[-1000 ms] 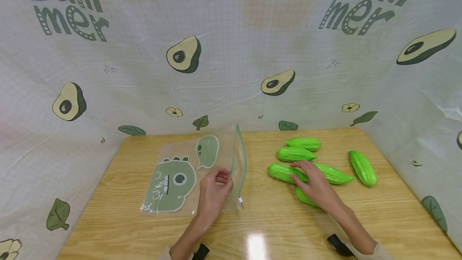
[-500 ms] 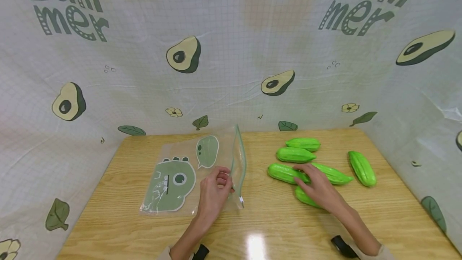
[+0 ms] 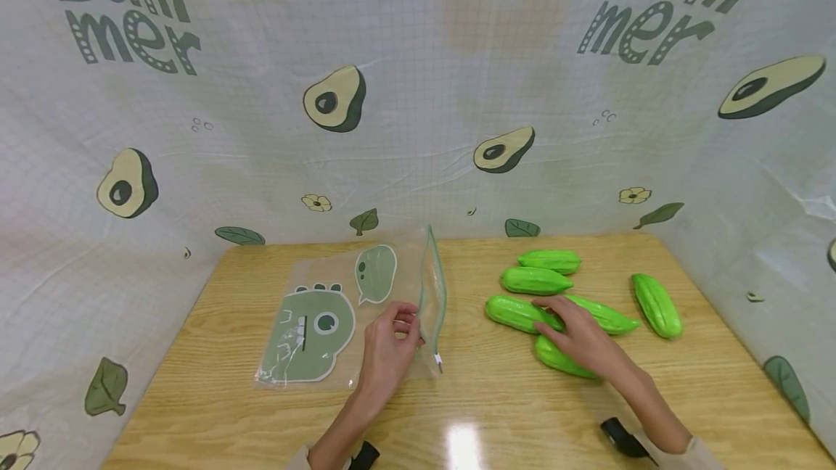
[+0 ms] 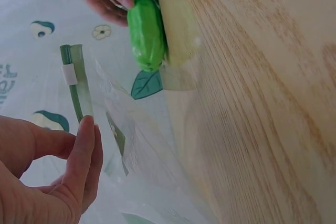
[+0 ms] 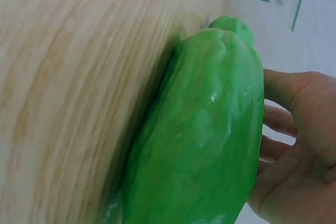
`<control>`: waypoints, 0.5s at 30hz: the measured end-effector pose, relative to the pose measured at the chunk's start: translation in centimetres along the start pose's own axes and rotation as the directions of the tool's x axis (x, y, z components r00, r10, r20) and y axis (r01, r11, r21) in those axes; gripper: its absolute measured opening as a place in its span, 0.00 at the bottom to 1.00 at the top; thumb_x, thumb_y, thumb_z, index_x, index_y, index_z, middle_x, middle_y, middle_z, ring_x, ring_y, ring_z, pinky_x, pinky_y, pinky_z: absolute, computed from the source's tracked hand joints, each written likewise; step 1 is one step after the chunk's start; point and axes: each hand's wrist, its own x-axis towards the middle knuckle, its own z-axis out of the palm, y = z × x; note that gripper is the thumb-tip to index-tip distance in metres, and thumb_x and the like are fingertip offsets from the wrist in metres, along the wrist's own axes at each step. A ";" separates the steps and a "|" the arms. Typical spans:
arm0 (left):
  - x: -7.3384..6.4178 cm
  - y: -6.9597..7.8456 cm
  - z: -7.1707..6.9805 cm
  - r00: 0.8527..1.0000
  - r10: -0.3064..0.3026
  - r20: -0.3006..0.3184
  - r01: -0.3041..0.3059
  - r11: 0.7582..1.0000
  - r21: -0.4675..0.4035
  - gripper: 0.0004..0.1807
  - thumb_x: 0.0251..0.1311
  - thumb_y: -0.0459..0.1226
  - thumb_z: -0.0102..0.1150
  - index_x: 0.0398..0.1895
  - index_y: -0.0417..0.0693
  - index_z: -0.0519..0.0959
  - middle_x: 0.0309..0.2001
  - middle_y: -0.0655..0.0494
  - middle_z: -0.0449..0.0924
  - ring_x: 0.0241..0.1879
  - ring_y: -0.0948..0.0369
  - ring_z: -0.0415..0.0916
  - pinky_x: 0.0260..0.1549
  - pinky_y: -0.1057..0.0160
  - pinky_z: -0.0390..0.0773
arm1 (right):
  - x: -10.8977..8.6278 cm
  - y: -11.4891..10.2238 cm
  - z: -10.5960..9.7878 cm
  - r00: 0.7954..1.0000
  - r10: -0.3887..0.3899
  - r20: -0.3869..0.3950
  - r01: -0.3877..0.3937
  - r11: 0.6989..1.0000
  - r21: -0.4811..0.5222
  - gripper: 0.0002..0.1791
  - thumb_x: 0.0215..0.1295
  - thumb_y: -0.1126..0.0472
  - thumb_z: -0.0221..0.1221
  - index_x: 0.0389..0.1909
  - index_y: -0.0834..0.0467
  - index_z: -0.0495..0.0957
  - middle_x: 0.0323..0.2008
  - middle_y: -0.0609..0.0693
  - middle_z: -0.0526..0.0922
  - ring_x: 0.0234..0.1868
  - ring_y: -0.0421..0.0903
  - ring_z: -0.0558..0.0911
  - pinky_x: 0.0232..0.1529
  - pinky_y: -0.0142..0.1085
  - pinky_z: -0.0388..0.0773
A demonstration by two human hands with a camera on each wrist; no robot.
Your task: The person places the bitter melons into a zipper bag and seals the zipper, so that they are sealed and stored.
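At the left of the table lies a clear zip bag point(image 3: 375, 274) with a green dinosaur print, its mouth gaping to the right. My left hand point(image 3: 390, 343) pinches the near layer of that mouth between thumb and fingers. The bag's zip slider point(image 4: 69, 74) shows beyond my fingertips in the left wrist view. My right hand point(image 3: 581, 336) curls its thumb and fingers round the right end of a green bitter melon point(image 3: 512, 312). Another bitter melon point(image 3: 560, 360) lies below that hand. One more bitter melon point(image 3: 607, 316) is partly hidden behind it. In the right wrist view a melon point(image 5: 194, 129) sits beside my palm.
Two bitter melons point(image 3: 535, 280) lie at the back, side by side. A separate bitter melon point(image 3: 657, 306) rests at the far right. A printed cloth point(image 3: 418, 129) hangs around the back and sides of the wooden table point(image 3: 509, 412).
My right hand has shifted slightly right and down at the melon, uncovering more of the melon below it. The left hand and bag have hardly moved.
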 end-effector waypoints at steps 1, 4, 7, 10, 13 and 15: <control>0.0 0.0 0.0 1.000 0.002 0.000 -0.002 1.000 0.003 0.06 0.62 0.21 0.61 0.41 0.34 0.80 0.33 0.48 0.81 0.28 0.58 0.84 0.25 0.72 0.84 | 0.0 0.0 -0.1 1.000 0.003 0.014 -0.004 1.000 0.005 0.21 0.67 0.65 0.67 0.59 0.66 0.79 0.54 0.60 0.83 0.51 0.59 0.83 0.45 0.53 0.84; 0.0 0.0 0.0 1.000 0.010 -0.002 -0.010 1.000 0.015 0.06 0.62 0.21 0.62 0.41 0.34 0.81 0.33 0.48 0.81 0.28 0.58 0.84 0.25 0.73 0.83 | 0.2 0.0 -0.3 0.998 0.017 0.055 -0.018 1.000 0.018 0.22 0.69 0.63 0.66 0.60 0.67 0.78 0.55 0.62 0.83 0.54 0.62 0.83 0.47 0.55 0.83; 0.0 0.0 0.0 1.000 0.015 -0.005 -0.015 1.000 0.020 0.07 0.62 0.21 0.61 0.41 0.34 0.81 0.32 0.49 0.82 0.28 0.59 0.84 0.25 0.73 0.83 | 0.5 0.0 -0.6 0.994 0.040 0.098 -0.044 0.998 0.039 0.23 0.70 0.62 0.65 0.61 0.68 0.77 0.56 0.64 0.82 0.55 0.63 0.82 0.50 0.56 0.83; 0.0 0.0 0.0 1.000 0.017 -0.007 -0.017 1.000 0.018 0.07 0.61 0.21 0.61 0.41 0.34 0.81 0.32 0.49 0.82 0.28 0.59 0.84 0.25 0.72 0.83 | 0.7 0.0 -0.8 0.989 0.065 0.133 -0.073 0.996 0.059 0.23 0.70 0.60 0.65 0.62 0.67 0.77 0.56 0.64 0.82 0.54 0.64 0.83 0.50 0.55 0.83; 0.0 0.0 0.0 1.000 0.016 -0.007 -0.016 1.000 0.017 0.07 0.61 0.21 0.61 0.41 0.34 0.81 0.32 0.49 0.82 0.28 0.59 0.84 0.25 0.72 0.83 | 0.9 0.1 -1.0 0.986 0.075 0.151 -0.087 0.994 0.073 0.24 0.70 0.59 0.66 0.62 0.67 0.77 0.55 0.63 0.83 0.52 0.62 0.84 0.48 0.53 0.84; 0.0 0.0 0.0 1.000 0.015 -0.008 -0.015 1.000 0.018 0.07 0.61 0.21 0.61 0.41 0.34 0.81 0.32 0.49 0.82 0.28 0.59 0.84 0.25 0.72 0.83 | 0.9 0.1 -1.0 0.985 0.076 0.153 -0.089 0.993 0.080 0.24 0.69 0.59 0.66 0.61 0.66 0.77 0.54 0.62 0.83 0.50 0.59 0.85 0.46 0.51 0.85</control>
